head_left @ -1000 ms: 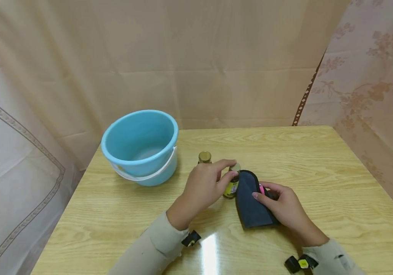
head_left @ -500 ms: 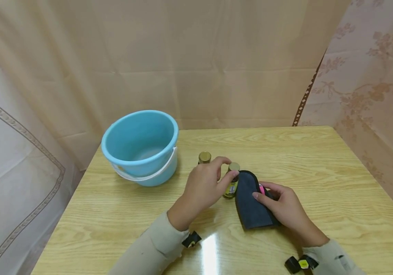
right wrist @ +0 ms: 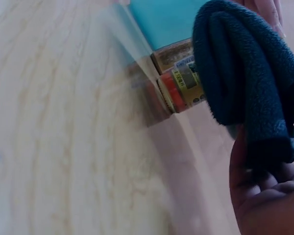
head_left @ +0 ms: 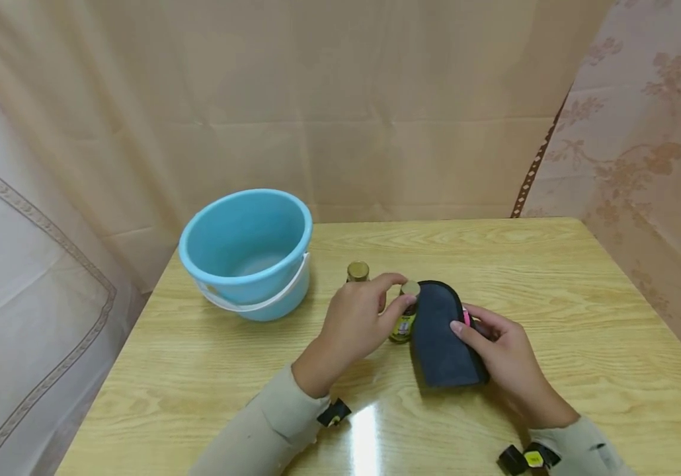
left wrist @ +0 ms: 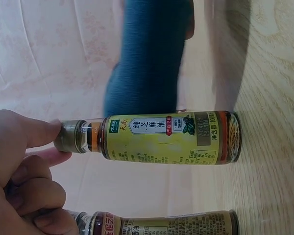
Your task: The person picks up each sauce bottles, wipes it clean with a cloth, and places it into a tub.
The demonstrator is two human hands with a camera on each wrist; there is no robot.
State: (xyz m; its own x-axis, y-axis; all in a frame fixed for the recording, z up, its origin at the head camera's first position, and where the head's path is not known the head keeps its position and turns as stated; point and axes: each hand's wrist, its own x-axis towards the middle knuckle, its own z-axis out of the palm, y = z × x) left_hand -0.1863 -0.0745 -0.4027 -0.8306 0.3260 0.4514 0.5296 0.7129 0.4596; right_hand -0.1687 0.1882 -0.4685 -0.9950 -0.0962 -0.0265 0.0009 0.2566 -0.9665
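Note:
My left hand [head_left: 355,317] pinches the gold cap [left wrist: 71,136] of a small sesame oil bottle [left wrist: 161,139] between thumb and forefinger; its other fingers are curled in. The bottle has a yellow-green label and stands upright on the table. Just to its right, my right hand [head_left: 510,350] grips a folded dark blue cloth [head_left: 444,337] with black edging, thumb in front. A bit of pink shows by the fingers. The cloth's fuzzy folds face the right wrist view, its far edge close beside the bottle. Behind my left hand stands a second bottle [head_left: 358,271], mostly hidden.
A light blue bucket [head_left: 245,281] with a white handle stands at the table's left back. The wood-grain table [head_left: 584,297] extends right of my hands. Beige and floral curtains [head_left: 346,119] hang behind and at the sides.
My right hand has shifted slightly up and to the right with the cloth, which shows more of its front face. My left hand stays at the bottle cap.

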